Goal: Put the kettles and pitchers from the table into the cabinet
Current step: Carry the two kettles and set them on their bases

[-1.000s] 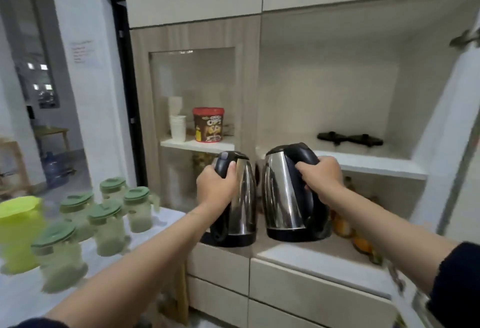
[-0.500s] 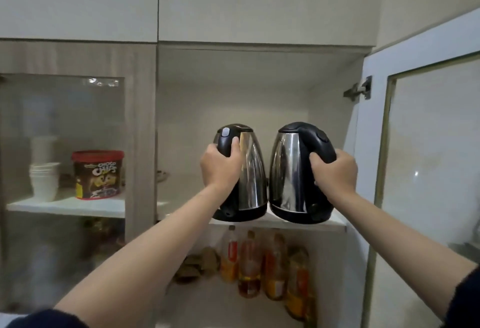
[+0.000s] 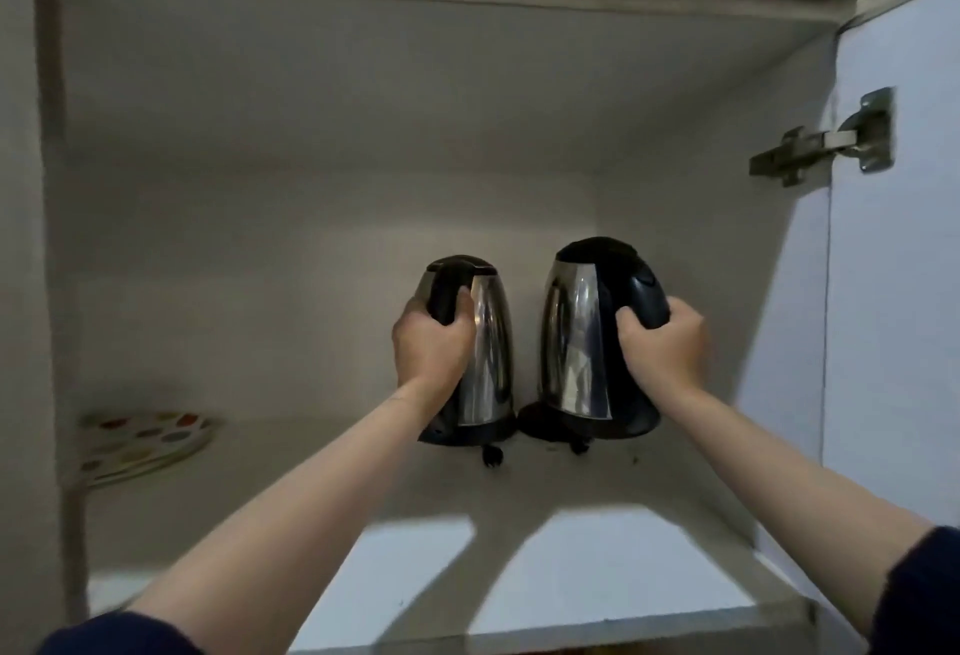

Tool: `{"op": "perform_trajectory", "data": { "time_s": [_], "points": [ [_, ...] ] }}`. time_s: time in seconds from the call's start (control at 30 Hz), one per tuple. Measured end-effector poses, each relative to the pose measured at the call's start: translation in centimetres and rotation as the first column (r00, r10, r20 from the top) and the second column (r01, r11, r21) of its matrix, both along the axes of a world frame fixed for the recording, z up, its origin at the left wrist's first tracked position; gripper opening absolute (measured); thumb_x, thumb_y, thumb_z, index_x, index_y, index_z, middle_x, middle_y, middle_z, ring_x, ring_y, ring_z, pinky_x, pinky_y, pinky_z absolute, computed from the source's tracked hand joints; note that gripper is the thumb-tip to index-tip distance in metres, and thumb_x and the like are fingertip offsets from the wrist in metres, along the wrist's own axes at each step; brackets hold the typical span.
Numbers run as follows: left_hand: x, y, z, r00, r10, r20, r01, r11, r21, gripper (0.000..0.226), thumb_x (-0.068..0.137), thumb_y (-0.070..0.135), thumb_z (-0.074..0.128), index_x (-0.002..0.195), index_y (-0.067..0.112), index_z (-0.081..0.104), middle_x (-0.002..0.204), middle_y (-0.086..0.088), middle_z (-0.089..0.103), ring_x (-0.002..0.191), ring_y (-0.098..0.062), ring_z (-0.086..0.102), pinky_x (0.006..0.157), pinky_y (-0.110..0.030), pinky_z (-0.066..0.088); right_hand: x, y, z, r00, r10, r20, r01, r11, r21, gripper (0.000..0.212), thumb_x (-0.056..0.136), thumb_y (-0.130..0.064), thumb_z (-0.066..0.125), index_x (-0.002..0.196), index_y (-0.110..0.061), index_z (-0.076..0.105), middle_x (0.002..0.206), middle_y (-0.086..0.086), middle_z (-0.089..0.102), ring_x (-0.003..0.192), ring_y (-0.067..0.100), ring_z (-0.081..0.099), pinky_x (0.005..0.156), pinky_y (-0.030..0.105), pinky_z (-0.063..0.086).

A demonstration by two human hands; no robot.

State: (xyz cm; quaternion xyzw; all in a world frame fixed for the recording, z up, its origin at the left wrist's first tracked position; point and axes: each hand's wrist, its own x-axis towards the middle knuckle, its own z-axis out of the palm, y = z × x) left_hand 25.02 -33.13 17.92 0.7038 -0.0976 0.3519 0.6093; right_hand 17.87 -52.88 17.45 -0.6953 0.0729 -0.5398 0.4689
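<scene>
Two steel kettles with black handles and bases stand deep inside the open cabinet, side by side on its white shelf [image 3: 597,576]. The smaller left kettle [image 3: 485,358] is gripped at its black handle by my left hand [image 3: 428,348]. The larger right kettle [image 3: 576,342] is gripped at its handle by my right hand [image 3: 662,350]. Both kettles' bases rest on or just at the shelf near the back wall. A narrow gap separates the two kettles. The pitchers and the table are out of view.
A stack of plates with coloured spots [image 3: 145,439] lies at the shelf's left side. The cabinet door [image 3: 893,291] hangs open on the right, with a metal hinge [image 3: 826,140] near the top. The cabinet's left wall [image 3: 47,291] bounds the space.
Both hands carried the kettles from in front of the lower counter up onto the shelf and pushed them back toward the rear wall. The view moved in close to the shelf.
</scene>
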Motion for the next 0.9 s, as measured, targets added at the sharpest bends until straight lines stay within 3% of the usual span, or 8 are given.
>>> {"op": "perform_trajectory", "data": {
  "time_s": [0.17,0.27,0.4,0.5,0.6,0.77,0.9],
  "points": [
    [7.4,-2.4,-1.3,0.999,0.01,0.036,-0.011,1.0,0.016,0.029,0.09,0.039,0.058,0.08,0.012,0.052,0.065,0.011,0.048,0.059,-0.007,0.048,0.044,-0.01,0.035,7.5,-2.5,-0.9,0.999,-0.007,-0.047,0.009,0.999,0.038,0.027,0.079,-0.019,0.061,0.059,-0.017,0.043,0.054,-0.001,0.046,0.051,0.015,0.045,0.046,0.026,0.029],
    [11.3,-3.6,-2.3,1.0,0.028,0.002,-0.028,1.0,-0.001,0.033,0.089,0.042,0.058,0.08,0.01,0.053,0.066,0.007,0.049,0.061,-0.01,0.049,0.047,-0.011,0.032,12.0,-4.1,-2.2,1.0,0.0,-0.022,0.001,0.998,0.056,0.034,0.08,-0.014,0.063,0.055,-0.015,0.039,0.052,0.001,0.042,0.048,0.016,0.041,0.043,0.023,0.032],
    [15.5,-5.5,-3.4,0.999,0.023,-0.026,-0.023,1.0,-0.018,0.034,0.088,0.041,0.06,0.081,0.008,0.055,0.067,0.005,0.05,0.066,-0.016,0.052,0.054,-0.022,0.035,17.2,-5.8,-3.1,0.998,-0.012,-0.063,0.017,0.997,0.08,0.022,0.079,-0.015,0.068,0.066,-0.006,0.052,0.06,0.008,0.052,0.058,0.024,0.052,0.056,0.027,0.038],
    [17.6,-6.7,-4.2,1.0,0.014,-0.014,-0.015,1.0,-0.013,0.031,0.089,0.037,0.061,0.085,0.007,0.057,0.068,0.005,0.052,0.065,-0.014,0.052,0.052,-0.016,0.035,20.2,-6.6,-3.6,0.997,0.003,-0.078,0.003,0.998,0.069,0.02,0.079,-0.015,0.07,0.07,-0.005,0.055,0.065,0.012,0.056,0.061,0.025,0.055,0.057,0.027,0.04],
    [18.7,-7.7,-4.9,1.0,0.007,0.0,-0.007,1.0,-0.022,0.026,0.089,0.034,0.062,0.079,0.012,0.054,0.065,0.009,0.051,0.058,-0.005,0.05,0.044,-0.007,0.036,22.2,-7.3,-4.6,0.995,0.044,-0.091,-0.039,0.998,0.056,0.021,0.079,-0.013,0.069,0.066,-0.004,0.055,0.061,0.01,0.054,0.057,0.023,0.053,0.05,0.023,0.037],
    [20.0,-9.0,-6.1,0.997,0.024,0.075,-0.024,1.0,0.003,0.028,0.088,0.032,0.064,0.067,0.024,0.047,0.061,0.01,0.051,0.054,-0.003,0.051,0.043,-0.008,0.038,24.1,-8.2,-5.8,0.99,0.074,-0.119,-0.067,0.996,0.062,0.021,0.079,-0.01,0.068,0.064,-0.004,0.054,0.057,0.007,0.052,0.053,0.019,0.051,0.046,0.022,0.036],
    [20.1,-9.8,-7.0,0.993,0.026,0.112,-0.03,0.999,0.036,0.029,0.089,0.03,0.062,0.068,0.029,0.042,0.06,0.01,0.052,0.052,-0.001,0.05,0.042,-0.007,0.04,24.9,-9.0,-6.0,0.988,0.094,-0.121,-0.081,0.991,0.107,0.025,0.078,-0.014,0.068,0.06,-0.012,0.051,0.059,0.01,0.056,0.058,0.03,0.06,0.054,0.035,0.052]
  ]
}}
